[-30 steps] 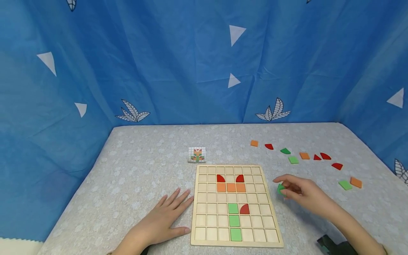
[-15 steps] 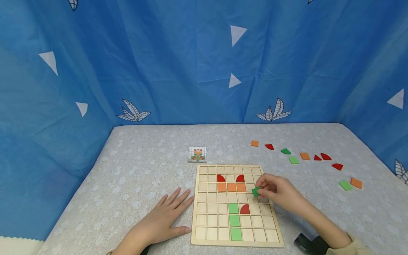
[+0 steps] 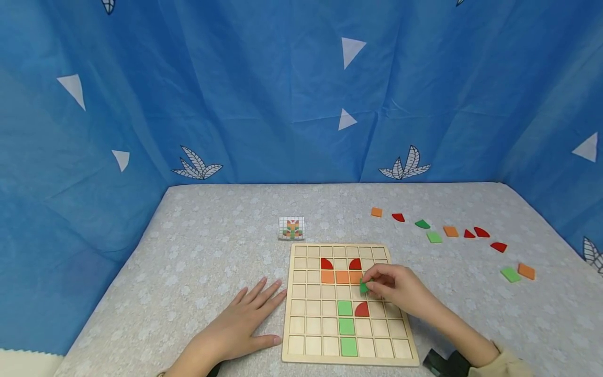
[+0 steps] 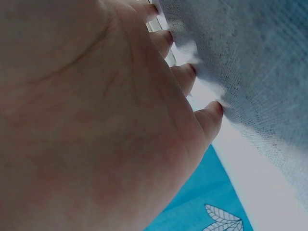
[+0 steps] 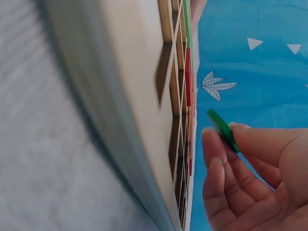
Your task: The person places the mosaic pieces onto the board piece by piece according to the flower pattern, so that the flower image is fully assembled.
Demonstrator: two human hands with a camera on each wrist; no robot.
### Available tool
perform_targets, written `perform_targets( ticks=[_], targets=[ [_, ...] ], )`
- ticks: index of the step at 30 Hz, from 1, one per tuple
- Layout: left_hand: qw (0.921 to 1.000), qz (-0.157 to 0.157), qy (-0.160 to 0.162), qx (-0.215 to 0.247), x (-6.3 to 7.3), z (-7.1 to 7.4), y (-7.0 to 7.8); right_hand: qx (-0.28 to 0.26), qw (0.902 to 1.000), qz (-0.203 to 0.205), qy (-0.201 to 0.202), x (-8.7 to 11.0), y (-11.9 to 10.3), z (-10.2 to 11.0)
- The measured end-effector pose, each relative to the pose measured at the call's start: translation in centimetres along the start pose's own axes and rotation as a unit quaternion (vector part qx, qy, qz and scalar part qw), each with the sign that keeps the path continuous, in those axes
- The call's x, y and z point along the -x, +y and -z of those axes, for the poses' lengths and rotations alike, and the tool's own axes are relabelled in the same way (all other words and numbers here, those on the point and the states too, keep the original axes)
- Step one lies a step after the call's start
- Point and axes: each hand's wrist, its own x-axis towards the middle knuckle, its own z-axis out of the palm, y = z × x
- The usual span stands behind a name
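Note:
In the head view a wooden grid board (image 3: 314,310) lies on the table, with red, orange and light green pieces set in some of its squares. My right hand (image 3: 395,287) is over the right half of the board and pinches a dark green piece (image 3: 364,287) between thumb and fingers, just below the orange row. In the right wrist view that green piece (image 5: 223,130) stands tilted in the fingertips, apart from the board. My left hand (image 3: 240,327) rests on the tablecloth with spread fingers, close to the board's left edge.
A small pattern card (image 3: 291,229) lies behind the board. Loose pieces are scattered at the right, among them a dark green one (image 3: 422,224), a red one (image 3: 498,246) and an orange square (image 3: 526,270). A blue curtain (image 3: 282,94) hangs behind the table.
My right hand has carried the dark green piece leftward from beside the board to over its squares, near the orange row. The left hand has stayed in place.

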Motion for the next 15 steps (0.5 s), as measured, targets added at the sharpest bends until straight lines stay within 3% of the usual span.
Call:
perform_targets(
  ticks=[9,15],
  targets=[
    [1.0,0.0,0.002,0.001,0.0,-0.1,-0.07,0.051,0.9986,-0.015,0.002,-0.01,0.2,-0.48],
    [1.0,0.0,0.001,0.001,-0.09,-0.15,-0.15,0.055,0.9984,0.007,-0.01,0.07,0.47,-0.58]
  ],
)
